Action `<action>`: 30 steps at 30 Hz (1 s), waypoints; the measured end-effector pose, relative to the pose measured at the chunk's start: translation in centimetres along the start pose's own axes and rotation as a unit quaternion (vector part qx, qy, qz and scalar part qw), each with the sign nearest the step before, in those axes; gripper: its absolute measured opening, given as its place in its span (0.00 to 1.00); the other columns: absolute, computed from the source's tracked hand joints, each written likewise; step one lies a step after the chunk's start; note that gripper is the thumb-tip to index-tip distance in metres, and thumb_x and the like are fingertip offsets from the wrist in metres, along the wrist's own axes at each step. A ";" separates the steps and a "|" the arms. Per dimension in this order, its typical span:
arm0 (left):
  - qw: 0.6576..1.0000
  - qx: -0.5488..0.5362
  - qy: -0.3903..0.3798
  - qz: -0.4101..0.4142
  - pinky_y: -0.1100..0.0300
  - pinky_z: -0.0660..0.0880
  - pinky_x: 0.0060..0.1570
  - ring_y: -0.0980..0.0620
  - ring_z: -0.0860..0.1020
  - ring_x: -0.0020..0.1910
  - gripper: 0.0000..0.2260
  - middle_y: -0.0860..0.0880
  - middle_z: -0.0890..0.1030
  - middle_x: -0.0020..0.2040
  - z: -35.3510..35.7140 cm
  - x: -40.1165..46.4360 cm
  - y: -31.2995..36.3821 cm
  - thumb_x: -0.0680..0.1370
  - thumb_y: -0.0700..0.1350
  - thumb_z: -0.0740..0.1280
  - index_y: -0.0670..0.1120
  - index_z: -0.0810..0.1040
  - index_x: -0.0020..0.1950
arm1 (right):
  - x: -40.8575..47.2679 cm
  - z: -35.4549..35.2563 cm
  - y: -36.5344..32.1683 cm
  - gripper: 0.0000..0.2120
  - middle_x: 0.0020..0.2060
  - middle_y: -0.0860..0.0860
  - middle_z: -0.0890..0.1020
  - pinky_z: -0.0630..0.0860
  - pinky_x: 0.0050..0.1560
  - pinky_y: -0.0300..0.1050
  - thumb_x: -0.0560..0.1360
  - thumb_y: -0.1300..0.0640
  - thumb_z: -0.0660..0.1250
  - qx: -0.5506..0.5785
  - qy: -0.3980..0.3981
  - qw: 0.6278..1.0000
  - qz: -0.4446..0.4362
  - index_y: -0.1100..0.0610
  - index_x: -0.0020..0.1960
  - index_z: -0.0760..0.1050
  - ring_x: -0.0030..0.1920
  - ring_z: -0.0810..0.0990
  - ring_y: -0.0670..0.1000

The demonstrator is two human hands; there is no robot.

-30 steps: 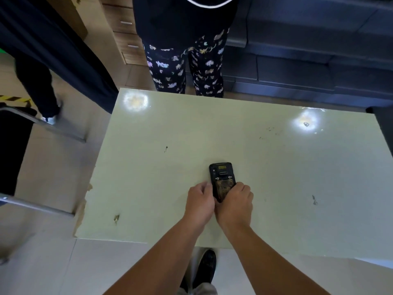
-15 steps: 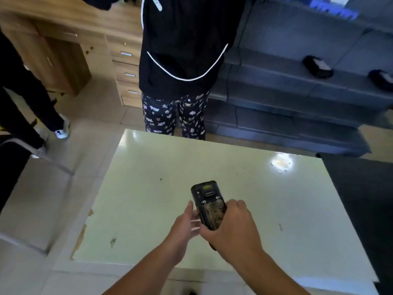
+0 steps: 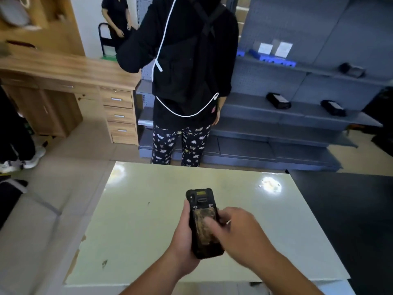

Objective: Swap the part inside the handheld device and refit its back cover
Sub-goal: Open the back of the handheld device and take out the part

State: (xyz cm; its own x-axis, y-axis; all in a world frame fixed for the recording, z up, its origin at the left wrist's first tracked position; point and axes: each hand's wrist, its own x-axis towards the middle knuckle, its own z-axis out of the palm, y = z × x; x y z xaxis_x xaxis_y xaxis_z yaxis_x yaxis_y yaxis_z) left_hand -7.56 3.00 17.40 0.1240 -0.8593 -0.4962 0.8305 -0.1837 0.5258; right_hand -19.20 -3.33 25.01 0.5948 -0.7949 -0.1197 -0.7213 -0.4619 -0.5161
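Observation:
The black handheld device is held up above the pale green table, back side facing me, with a worn brownish patch on its back cover. My left hand cradles it from the left and underneath. My right hand comes in from the right, its thumb pressed on the worn patch and its fingers touching the device's right edge. The lower right part of the device is hidden behind my right hand.
A person in a black hoodie and patterned trousers stands at the table's far edge. Grey shelving with small black devices runs behind, a wooden desk with drawers at the left. A dark surface adjoins the table's right side.
The device has been lifted off the table. It passed from my right hand's grip into my left hand, and my right thumb now presses its back. The view tilted upward.

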 end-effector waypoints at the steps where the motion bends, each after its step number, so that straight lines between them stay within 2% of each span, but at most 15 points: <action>1: 1.000 -0.016 -0.011 0.003 0.51 0.83 0.46 0.42 0.86 0.50 0.38 0.41 0.86 0.58 0.1 -0.1 -0.1 0.78 0.74 0.53 0.44 0.84 0.64 | 0.4 -0.8 0.9 0.15 0.44 0.43 0.82 0.81 0.51 0.49 0.76 0.37 0.66 -0.013 0.023 0.999 -0.024 0.48 0.50 0.81 0.45 0.81 0.45; 3: 0.999 -0.040 -0.036 0.006 0.49 0.82 0.43 0.41 0.83 0.43 0.38 0.38 0.85 0.53 0.5 -0.4 -0.3 0.80 0.71 0.55 0.40 0.84 0.63 | 1.4 -2.1 2.3 0.12 0.51 0.39 0.80 0.78 0.57 0.45 0.80 0.43 0.67 -0.038 0.043 0.995 -0.082 0.47 0.59 0.80 0.51 0.78 0.42; 5: 0.998 -0.044 -0.054 0.005 0.49 0.81 0.42 0.41 0.80 0.40 0.37 0.39 0.83 0.50 0.9 -0.6 -0.3 0.80 0.70 0.55 0.38 0.84 0.61 | 2.4 -2.8 3.1 0.15 0.57 0.38 0.78 0.75 0.63 0.41 0.80 0.48 0.68 -0.032 0.026 0.989 -0.143 0.47 0.66 0.79 0.56 0.76 0.40; 9: 0.997 -0.036 -0.069 -0.003 0.51 0.80 0.41 0.42 0.78 0.39 0.36 0.40 0.81 0.48 1.5 -0.9 0.3 0.80 0.70 0.56 0.38 0.81 0.61 | 4.0 -3.7 3.7 0.17 0.65 0.39 0.80 0.64 0.66 0.27 0.80 0.51 0.70 -0.051 0.008 0.977 -0.206 0.47 0.68 0.80 0.64 0.76 0.40; 12: 0.997 -0.037 -0.075 -0.007 0.52 0.80 0.40 0.42 0.78 0.38 0.36 0.40 0.81 0.47 1.9 -1.1 0.6 0.80 0.69 0.57 0.37 0.81 0.60 | 4.8 -4.5 3.3 0.17 0.66 0.40 0.80 0.69 0.69 0.35 0.79 0.50 0.71 -0.053 -0.004 0.972 -0.229 0.47 0.67 0.81 0.65 0.78 0.42; 13: 0.996 -0.039 -0.078 -0.009 0.52 0.80 0.40 0.42 0.78 0.38 0.36 0.40 0.81 0.47 2.0 -1.2 0.7 0.80 0.69 0.56 0.37 0.80 0.60 | 4.9 -4.7 3.3 0.17 0.65 0.39 0.80 0.72 0.68 0.37 0.78 0.49 0.72 -0.043 -0.009 0.972 -0.232 0.47 0.67 0.81 0.63 0.79 0.42; 17: 0.995 -0.043 -0.088 -0.009 0.51 0.79 0.41 0.42 0.78 0.39 0.35 0.40 0.80 0.48 2.2 -1.6 1.0 0.81 0.69 0.56 0.37 0.80 0.62 | 5.1 -5.3 3.0 0.16 0.58 0.30 0.77 0.72 0.51 0.22 0.77 0.47 0.73 -0.016 -0.034 0.972 -0.231 0.44 0.64 0.82 0.50 0.80 0.36; 19: 0.995 -0.043 -0.089 -0.012 0.51 0.79 0.42 0.42 0.78 0.39 0.35 0.40 0.80 0.48 2.3 -1.7 1.0 0.80 0.69 0.56 0.37 0.80 0.61 | 5.2 -5.5 2.9 0.15 0.57 0.32 0.79 0.75 0.52 0.26 0.77 0.47 0.72 -0.031 -0.038 0.970 -0.238 0.46 0.63 0.82 0.51 0.81 0.40; 22: 0.995 -0.040 -0.090 -0.018 0.51 0.80 0.42 0.41 0.79 0.39 0.36 0.40 0.81 0.48 2.3 -1.9 0.9 0.80 0.69 0.56 0.37 0.81 0.60 | 5.4 -5.7 2.8 0.15 0.60 0.41 0.83 0.78 0.60 0.41 0.79 0.47 0.70 -0.080 -0.039 0.959 -0.268 0.51 0.63 0.83 0.56 0.81 0.45; 23: 0.995 -0.034 -0.090 -0.020 0.51 0.80 0.42 0.41 0.79 0.39 0.36 0.40 0.81 0.48 2.2 -2.0 0.9 0.81 0.69 0.56 0.36 0.81 0.60 | 5.4 -5.7 2.8 0.15 0.59 0.43 0.84 0.78 0.61 0.43 0.79 0.48 0.69 -0.086 -0.041 0.956 -0.276 0.53 0.62 0.83 0.57 0.81 0.45; 30: 0.996 -0.004 -0.089 -0.023 0.52 0.80 0.41 0.42 0.79 0.39 0.35 0.41 0.81 0.48 1.8 -3.0 0.7 0.81 0.68 0.56 0.37 0.80 0.61 | 5.8 -6.0 2.4 0.13 0.52 0.46 0.84 0.80 0.54 0.50 0.80 0.47 0.68 -0.118 -0.076 0.938 -0.317 0.54 0.56 0.83 0.51 0.81 0.48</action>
State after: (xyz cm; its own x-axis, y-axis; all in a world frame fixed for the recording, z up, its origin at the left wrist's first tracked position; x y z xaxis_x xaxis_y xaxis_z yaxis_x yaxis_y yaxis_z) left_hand -8.30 4.63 20.49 -0.0118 -0.9211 -0.3892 0.8375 -0.2217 0.4994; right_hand -19.61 -11.39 28.12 0.9616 -0.2739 0.0180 -0.2535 -0.9114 -0.3240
